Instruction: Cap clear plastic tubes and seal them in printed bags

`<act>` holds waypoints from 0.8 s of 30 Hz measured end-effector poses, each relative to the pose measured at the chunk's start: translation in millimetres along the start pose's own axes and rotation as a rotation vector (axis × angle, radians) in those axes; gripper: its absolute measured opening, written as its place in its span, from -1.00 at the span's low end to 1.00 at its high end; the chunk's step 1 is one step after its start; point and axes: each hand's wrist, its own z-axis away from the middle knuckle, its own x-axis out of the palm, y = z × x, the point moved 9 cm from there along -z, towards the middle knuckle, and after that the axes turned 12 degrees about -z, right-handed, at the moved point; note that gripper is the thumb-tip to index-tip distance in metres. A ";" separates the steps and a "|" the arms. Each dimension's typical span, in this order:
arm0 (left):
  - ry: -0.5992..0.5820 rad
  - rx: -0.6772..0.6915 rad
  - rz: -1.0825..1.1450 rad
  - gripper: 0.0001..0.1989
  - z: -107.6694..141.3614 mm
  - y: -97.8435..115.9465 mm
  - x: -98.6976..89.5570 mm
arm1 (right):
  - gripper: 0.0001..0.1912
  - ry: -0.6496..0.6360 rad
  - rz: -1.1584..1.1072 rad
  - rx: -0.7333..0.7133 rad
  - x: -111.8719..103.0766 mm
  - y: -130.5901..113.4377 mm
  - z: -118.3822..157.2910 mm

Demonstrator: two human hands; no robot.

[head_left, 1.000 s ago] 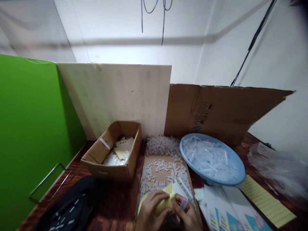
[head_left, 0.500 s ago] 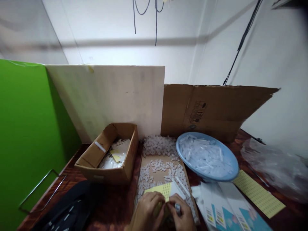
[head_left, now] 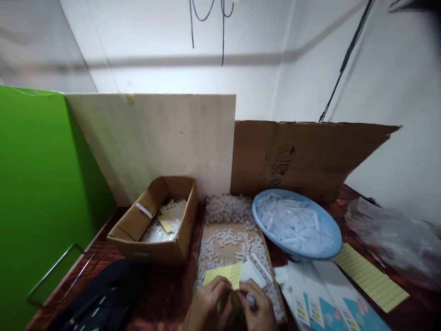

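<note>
Fingers of my left hand (head_left: 210, 303) are closed on a yellow sticker sheet (head_left: 223, 274) printed with rows of small dark marks. My right hand (head_left: 255, 304) pinches at the sheet's lower right corner, and a small tube with a grey end (head_left: 251, 301) sticks out between its fingers. Under both hands lies a cardboard sheet (head_left: 227, 230) covered with many small whitish plastic pieces. White strips (head_left: 262, 267) rest on it just beyond my right hand. What lies between my fingertips is too small to make out.
An open cardboard box (head_left: 138, 230) with scraps stands on the left, near a black cloth bag (head_left: 99, 294). To the right are a blue basin (head_left: 332, 225) of clear tubes, white-and-blue packets (head_left: 330, 294), another yellow sheet (head_left: 372, 278) and a plastic bag (head_left: 389, 239).
The yellow sheet and both hands have shifted slightly to the left. Both hands stay closed.
</note>
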 end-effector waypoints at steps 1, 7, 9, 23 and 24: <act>-0.001 -0.002 0.022 -0.77 0.7 -0.7 -0.6 | -0.66 0.002 0.003 0.000 -0.1 0.3 -0.1; 0.001 0.018 0.034 -0.75 -1.3 5.7 -7.7 | -0.64 -0.025 0.001 -0.013 2.0 0.0 0.3; 0.014 0.043 0.005 -0.77 -2.1 9.0 -8.1 | -0.65 -0.031 0.005 -0.018 2.3 -0.8 0.5; -0.020 0.000 -0.027 -0.79 -5.7 3.2 4.7 | -0.62 -0.030 0.072 -0.038 -1.6 3.1 2.2; -0.015 -0.007 -0.003 -0.79 -5.6 1.2 4.8 | -0.61 -0.019 0.071 -0.046 -2.1 4.0 2.5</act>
